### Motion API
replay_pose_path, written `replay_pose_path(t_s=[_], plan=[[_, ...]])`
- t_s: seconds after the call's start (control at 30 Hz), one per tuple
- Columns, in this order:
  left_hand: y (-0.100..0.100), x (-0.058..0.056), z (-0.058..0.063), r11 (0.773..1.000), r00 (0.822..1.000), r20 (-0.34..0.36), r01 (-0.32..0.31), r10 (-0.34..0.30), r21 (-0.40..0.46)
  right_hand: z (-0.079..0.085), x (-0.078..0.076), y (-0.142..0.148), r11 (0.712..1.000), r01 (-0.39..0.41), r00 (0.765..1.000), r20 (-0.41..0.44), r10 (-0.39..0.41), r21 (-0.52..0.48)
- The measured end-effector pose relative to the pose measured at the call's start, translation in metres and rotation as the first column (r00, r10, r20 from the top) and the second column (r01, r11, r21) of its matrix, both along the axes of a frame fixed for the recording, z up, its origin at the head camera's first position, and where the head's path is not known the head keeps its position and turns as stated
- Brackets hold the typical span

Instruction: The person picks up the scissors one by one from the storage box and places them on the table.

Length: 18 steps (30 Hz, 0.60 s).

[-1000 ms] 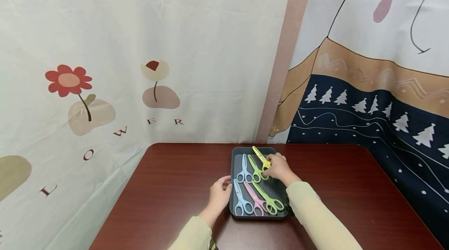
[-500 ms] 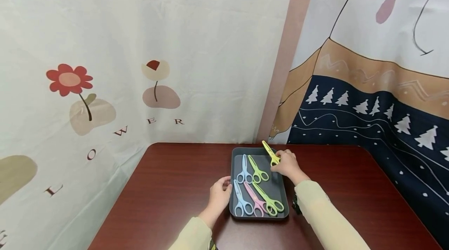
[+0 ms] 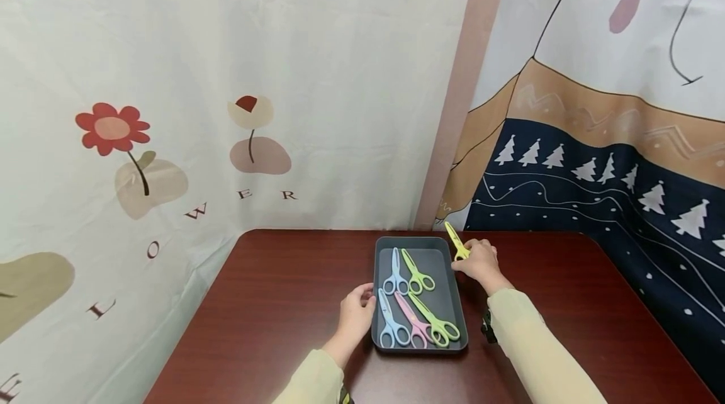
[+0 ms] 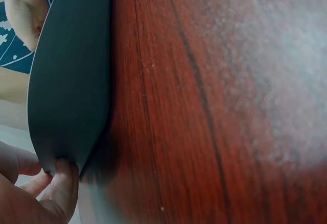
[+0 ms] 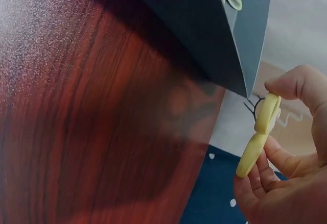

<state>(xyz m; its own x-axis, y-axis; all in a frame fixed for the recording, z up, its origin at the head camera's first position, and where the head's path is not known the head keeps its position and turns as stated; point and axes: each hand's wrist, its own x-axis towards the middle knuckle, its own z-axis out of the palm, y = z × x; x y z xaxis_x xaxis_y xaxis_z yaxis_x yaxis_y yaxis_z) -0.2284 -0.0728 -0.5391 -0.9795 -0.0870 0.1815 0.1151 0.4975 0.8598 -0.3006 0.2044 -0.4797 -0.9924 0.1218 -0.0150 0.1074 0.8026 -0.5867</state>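
Note:
In the head view my right hand (image 3: pixel 480 263) holds yellow scissors (image 3: pixel 456 243), blades pointing up and away, just off the right edge of a dark grey tray (image 3: pixel 444 300). The right wrist view shows thumb and fingers gripping the yellow handle loops (image 5: pixel 254 152) above the table. My left hand (image 3: pixel 355 314) holds the tray's left edge; in the left wrist view one fingertip (image 4: pixel 64 167) presses the outer wall. Inside lie two blue scissors (image 3: pixel 395 275) (image 3: pixel 391 326), two green scissors (image 3: pixel 418 275) (image 3: pixel 436 322) and one pink pair (image 3: pixel 415 323).
The tray stands on a reddish-brown wooden table (image 3: pixel 289 291), near its far edge. Behind the table hangs a pale curtain (image 3: pixel 340 77) with flower prints. A dark blue cloth (image 3: pixel 566 196) with white trees hangs at the right.
My right hand has lifted the yellow scissors from the tray's far right corner and carried them right, past its edge. The left hand has stayed at the tray's left side.

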Motion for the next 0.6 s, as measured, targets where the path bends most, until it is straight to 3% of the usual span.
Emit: replay_pose_path(t_s=[0.2, 0.6], plan=[[0.001, -0.001, 0.000, 1.000, 1.000, -0.007, 0.006, -0.006, 0.000, -0.003, 0.003, 0.012, 0.999, 0.041, 0.999, 0.022, -0.042, 0.018], [0.000, 0.003, 0.001, 1.000, 1.000, -0.012, 0.003, -0.003, -0.002, -0.017, 0.013, 0.029, 0.998, 0.011, 0.994, 0.108, -0.017, 0.064]])
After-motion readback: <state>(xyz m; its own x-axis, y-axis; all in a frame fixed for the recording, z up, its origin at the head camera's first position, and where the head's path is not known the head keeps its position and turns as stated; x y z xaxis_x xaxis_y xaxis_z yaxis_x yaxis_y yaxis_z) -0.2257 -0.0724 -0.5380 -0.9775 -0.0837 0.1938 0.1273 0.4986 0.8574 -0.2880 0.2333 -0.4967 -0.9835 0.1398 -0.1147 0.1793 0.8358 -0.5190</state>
